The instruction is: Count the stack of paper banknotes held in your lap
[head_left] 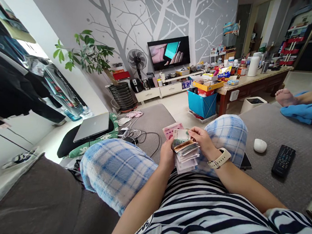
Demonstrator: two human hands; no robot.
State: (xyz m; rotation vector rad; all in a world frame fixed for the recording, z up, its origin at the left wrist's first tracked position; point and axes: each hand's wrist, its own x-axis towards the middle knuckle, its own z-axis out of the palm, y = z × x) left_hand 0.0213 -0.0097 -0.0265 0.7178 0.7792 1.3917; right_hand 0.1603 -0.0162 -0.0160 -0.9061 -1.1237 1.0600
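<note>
Between the knees, above the lap, a thick fanned stack of banknotes (187,155) is held in both hands. My left hand (168,152) is closed on the left side of the stack, thumb on top. At the upper right of the stack, my right hand (201,140) pinches the edge of a greenish note (181,135). A pink note (171,129) sticks out beyond it at the upper left. Lower notes hang down toward the striped shirt. A pale watch (220,159) is on the right wrist.
On the grey sofa at right lie a white mouse (260,145), a black remote (283,161) and a dark phone (246,162). Cables (142,136) and a laptop (92,127) are at left. Another person's foot (286,97) rests at far right. A cluttered table (244,80) stands beyond.
</note>
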